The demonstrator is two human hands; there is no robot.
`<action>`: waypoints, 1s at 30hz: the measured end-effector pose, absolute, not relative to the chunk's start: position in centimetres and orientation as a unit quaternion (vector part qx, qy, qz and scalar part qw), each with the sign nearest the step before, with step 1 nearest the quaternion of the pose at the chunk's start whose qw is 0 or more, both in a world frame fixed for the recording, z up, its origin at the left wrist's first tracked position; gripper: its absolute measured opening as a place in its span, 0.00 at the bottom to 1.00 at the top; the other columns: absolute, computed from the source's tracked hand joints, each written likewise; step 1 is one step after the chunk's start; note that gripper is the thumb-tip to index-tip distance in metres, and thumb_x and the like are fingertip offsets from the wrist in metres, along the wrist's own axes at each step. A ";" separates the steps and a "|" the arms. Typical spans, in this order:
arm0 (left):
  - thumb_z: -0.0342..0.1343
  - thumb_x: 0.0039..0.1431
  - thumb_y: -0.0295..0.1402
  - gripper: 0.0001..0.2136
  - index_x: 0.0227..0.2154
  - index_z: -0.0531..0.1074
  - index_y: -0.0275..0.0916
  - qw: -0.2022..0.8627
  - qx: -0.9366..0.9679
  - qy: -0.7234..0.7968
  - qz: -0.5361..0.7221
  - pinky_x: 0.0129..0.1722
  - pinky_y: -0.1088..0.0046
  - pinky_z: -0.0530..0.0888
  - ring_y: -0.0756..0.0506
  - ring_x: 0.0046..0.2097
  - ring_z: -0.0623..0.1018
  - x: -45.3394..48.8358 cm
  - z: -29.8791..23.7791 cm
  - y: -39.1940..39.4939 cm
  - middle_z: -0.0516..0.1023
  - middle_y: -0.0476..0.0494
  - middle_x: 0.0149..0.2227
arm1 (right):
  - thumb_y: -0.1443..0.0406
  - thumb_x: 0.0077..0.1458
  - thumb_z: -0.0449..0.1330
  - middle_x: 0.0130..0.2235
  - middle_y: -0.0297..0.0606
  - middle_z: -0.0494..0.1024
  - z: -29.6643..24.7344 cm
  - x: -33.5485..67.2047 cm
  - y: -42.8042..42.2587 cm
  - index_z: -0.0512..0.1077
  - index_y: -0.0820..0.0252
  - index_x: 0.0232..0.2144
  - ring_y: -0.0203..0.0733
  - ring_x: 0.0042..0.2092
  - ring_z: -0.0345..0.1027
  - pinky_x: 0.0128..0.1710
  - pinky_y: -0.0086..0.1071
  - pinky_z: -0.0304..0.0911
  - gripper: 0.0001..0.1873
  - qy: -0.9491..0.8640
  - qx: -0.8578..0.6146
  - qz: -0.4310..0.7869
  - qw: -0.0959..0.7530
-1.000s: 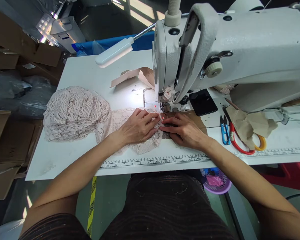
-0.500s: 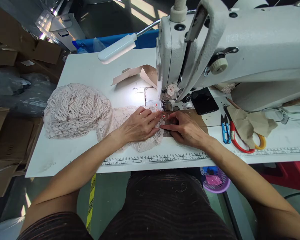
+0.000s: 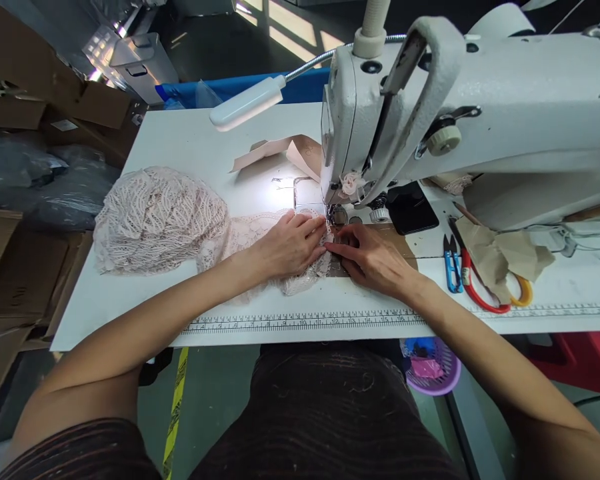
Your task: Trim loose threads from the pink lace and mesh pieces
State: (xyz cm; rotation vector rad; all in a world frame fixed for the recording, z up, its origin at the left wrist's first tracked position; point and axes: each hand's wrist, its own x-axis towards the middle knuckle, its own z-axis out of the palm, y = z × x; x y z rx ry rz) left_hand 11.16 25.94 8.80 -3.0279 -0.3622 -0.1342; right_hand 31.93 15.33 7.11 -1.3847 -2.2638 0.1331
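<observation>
A pale pink lace piece [image 3: 253, 233] lies on the white table [image 3: 190, 143] in front of the sewing machine [image 3: 460, 113]. My left hand [image 3: 290, 245] rests flat on the lace, fingers together and stretched toward the needle area [image 3: 336, 215]. My right hand [image 3: 373, 257] lies just right of it, fingertips pinching the lace edge close to the presser foot. A heap of the same lace [image 3: 160, 220] sits to the left of my left hand.
A gooseneck lamp [image 3: 247, 103] lights the needle plate. Blue thread snips [image 3: 450, 263], red-handled scissors [image 3: 480, 287] and crumpled brown paper [image 3: 505, 250] lie at the right. A black phone [image 3: 411, 208] sits under the machine arm. A ruler strip [image 3: 305, 322] runs along the front edge. Cardboard boxes [image 3: 15, 267] stand at the left.
Both hands have slid the lace edge a little farther toward the needle, and the fingertips have drawn closer together. The view has shifted slightly.
</observation>
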 end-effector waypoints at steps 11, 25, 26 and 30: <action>0.47 0.70 0.35 0.19 0.59 0.71 0.34 -0.004 -0.985 -0.126 -0.117 0.55 0.43 0.69 0.32 0.57 0.74 10.4 8.0 26.7 0.74 0.30 0.60 | 0.69 0.64 0.55 0.50 0.48 0.70 6.8 31.5 15.3 0.76 0.51 0.53 0.50 0.48 0.67 0.46 0.46 0.72 0.18 -0.811 -0.536 0.038 0.231; 0.46 0.71 0.37 0.20 0.59 0.70 0.33 -0.035 -0.985 -0.119 -0.124 0.57 0.45 0.68 0.34 0.59 0.74 10.5 7.7 27.2 0.73 0.31 0.61 | 0.71 0.62 0.54 0.48 0.47 0.72 6.6 31.7 15.3 0.78 0.52 0.51 0.50 0.48 0.68 0.48 0.47 0.71 0.20 -0.797 -0.540 0.067 0.263; 0.46 0.71 0.37 0.21 0.59 0.70 0.32 -0.034 -0.985 -0.119 -0.122 0.57 0.45 0.68 0.34 0.59 0.74 10.4 7.7 27.2 0.73 0.31 0.62 | 0.71 0.62 0.54 0.48 0.46 0.73 6.6 31.8 15.3 0.78 0.52 0.51 0.49 0.49 0.69 0.49 0.46 0.71 0.20 -0.793 -0.538 0.077 0.275; 0.45 0.71 0.38 0.21 0.59 0.70 0.33 -0.034 -0.985 -0.127 -0.111 0.58 0.47 0.67 0.35 0.60 0.73 10.4 8.0 27.1 0.72 0.32 0.62 | 0.70 0.60 0.55 0.43 0.42 0.77 6.6 32.6 15.7 0.80 0.52 0.49 0.45 0.44 0.73 0.48 0.41 0.71 0.20 -0.739 -0.570 0.113 0.340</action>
